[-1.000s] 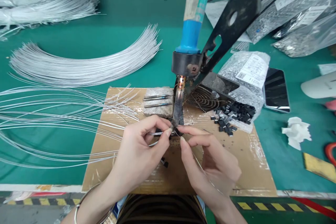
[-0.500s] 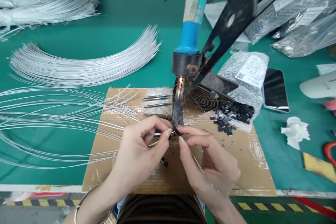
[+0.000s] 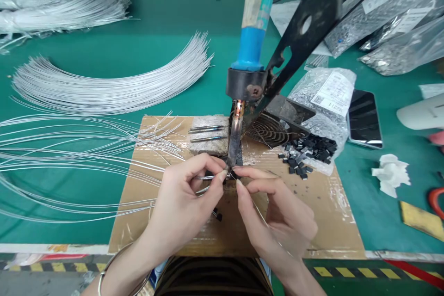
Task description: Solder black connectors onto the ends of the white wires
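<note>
A blue-handled soldering iron (image 3: 251,48) is fixed tip-down in a black metal bracket (image 3: 305,27). My left hand (image 3: 189,194) is closed in a pinch just left of the iron's tip (image 3: 234,145), on the end of a thin wire; the fingertips hide most of the joint. Thin white wires (image 3: 145,173) run in from the left and pass behind this hand. My right hand (image 3: 277,210) pinches a thin strand of solder wire (image 3: 258,210), its end at the hot tip and its tail trailing over the palm to the wrist. Below the left fingers lies a small black-ended piece (image 3: 217,215).
Cardboard (image 3: 322,212) covers the green bench beneath my hands. A pad (image 3: 210,148) with metal rods sits left of the iron. A fan-like grille (image 3: 272,129), black caps (image 3: 298,157), a plastic bag (image 3: 324,97) and a phone (image 3: 365,118) are right. A wire bundle (image 3: 114,90) lies left.
Almost nothing differs. Both hands stay pinched at the iron's tip, with only a tiny shift of the view.
</note>
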Motion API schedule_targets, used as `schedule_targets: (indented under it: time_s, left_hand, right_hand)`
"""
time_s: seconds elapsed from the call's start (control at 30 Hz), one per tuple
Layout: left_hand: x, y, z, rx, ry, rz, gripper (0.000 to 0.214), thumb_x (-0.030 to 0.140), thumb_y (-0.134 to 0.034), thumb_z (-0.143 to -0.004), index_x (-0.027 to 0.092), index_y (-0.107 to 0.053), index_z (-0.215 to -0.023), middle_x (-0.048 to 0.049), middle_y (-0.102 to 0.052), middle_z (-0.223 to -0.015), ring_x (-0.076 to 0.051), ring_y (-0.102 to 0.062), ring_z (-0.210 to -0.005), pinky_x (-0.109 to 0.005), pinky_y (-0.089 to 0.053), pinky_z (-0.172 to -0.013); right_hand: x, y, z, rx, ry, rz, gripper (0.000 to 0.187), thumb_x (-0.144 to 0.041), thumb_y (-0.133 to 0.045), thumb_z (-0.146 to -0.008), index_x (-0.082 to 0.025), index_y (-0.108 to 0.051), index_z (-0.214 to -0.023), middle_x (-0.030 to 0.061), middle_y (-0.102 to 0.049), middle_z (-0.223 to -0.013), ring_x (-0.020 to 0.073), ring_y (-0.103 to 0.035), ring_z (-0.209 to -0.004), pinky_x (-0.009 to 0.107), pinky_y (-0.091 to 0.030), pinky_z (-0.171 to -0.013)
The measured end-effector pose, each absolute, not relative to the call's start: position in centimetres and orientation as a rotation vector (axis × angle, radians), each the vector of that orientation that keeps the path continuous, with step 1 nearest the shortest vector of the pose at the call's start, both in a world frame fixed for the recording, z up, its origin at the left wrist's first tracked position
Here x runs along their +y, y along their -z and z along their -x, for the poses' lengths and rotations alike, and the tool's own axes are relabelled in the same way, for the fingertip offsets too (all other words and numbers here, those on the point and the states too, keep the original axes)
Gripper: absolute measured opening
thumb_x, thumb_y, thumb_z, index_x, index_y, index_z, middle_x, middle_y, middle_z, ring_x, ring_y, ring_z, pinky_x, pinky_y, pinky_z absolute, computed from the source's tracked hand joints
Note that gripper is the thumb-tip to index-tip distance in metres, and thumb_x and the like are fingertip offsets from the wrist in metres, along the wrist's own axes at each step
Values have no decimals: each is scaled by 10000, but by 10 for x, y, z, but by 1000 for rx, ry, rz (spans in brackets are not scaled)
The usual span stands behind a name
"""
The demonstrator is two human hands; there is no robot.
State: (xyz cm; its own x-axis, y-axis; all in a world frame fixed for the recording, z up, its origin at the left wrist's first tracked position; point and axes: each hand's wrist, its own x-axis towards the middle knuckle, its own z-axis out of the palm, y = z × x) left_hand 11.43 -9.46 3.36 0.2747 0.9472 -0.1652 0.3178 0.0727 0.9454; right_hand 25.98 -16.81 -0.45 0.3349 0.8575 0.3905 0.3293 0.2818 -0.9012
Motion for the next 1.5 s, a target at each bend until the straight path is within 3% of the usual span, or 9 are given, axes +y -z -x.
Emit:
schedule_targets:
  time_s: [0.37, 0.63, 0.87, 1.0, 1.17, 1.27, 1.4, 1.5]
  left_hand:
    - [-96, -36, -116, 1243, -729, -1464, 126, 196, -700, -895, 205, -733, -775, -24, -806, -890, -185, -764, -834, -256, -556, -681]
    - [-96, -37, -114, 1252, -718, -1476, 135, 184, -698, -897, 208, -725, -766, -8, -793, -865, -151, -714, -770, -234, -501, -621]
    - [-96, -33, -112, 1260, -712, -1463, 130, 181, -701, -899, 205, -721, -772, -15, -793, -879, -157, -732, -793, -231, -518, -646]
    - [-101, -33, -109, 1272, -697, -1481, 136, 193, -706, -916, 207, -735, -784, -30, -811, -918, -166, -739, -797, -242, -515, -640]
    - [-110, -31, -103, 1258, -665, -1565, 160, 186, -689, -941, 217, -745, -795, -21, -815, -901, -128, -663, -666, -227, -447, -550]
    - [-114, -29, -98, 1240, -612, -1682, 169, 207, -679, -986, 221, -754, -835, -19, -811, -914, -104, -582, -570, -229, -405, -495]
    - [-116, -31, -87, 1177, -547, -1850, 136, 231, -669, -1021, 232, -766, -927, -38, -807, -956, -154, -707, -710, -232, -489, -556]
    - [-116, -36, -77, 1180, -526, -1952, 113, 249, -681, -1019, 230, -779, -1071, -19, -802, -882, -161, -695, -666, -250, -517, -608]
  right_hand:
    - [-170, 3, -259, -1222, -524, 1306, 271, 31, -724, -926, -226, -694, -1007, 39, -828, -1134, 180, -816, -1058, 321, -648, -959]
    - [-169, 3, -259, -1233, -520, 1312, 255, 24, -724, -925, -222, -685, -981, 43, -826, -1110, 185, -818, -1058, 318, -645, -953]
    - [-172, 5, -260, -1202, -557, 1343, 200, -36, -693, -987, -233, -663, -1009, 56, -821, -1157, 179, -809, -1072, 309, -628, -976]
    - [-174, 7, -268, -1128, -558, 1548, 136, -163, -598, -1091, -248, -690, -1143, 8, -787, -975, 155, -777, -903, 278, -620, -844]
    - [-170, 2, -270, -1287, -684, 1544, 177, -204, -631, -1069, -227, -747, -937, -24, -725, -806, 121, -679, -698, 213, -557, -650]
    - [-169, 4, -266, -1243, -774, 1496, 157, -201, -681, -1034, -220, -698, -879, -37, -685, -776, 110, -646, -681, 202, -533, -640]
    - [-173, 10, -266, -1161, -954, 1446, 190, -252, -701, -1038, -226, -677, -851, -44, -663, -751, 114, -622, -680, 214, -507, -643]
    - [-177, 11, -267, -1124, -1025, 1430, 204, -284, -703, -1044, -227, -681, -849, -40, -654, -748, 118, -598, -671, 223, -478, -618]
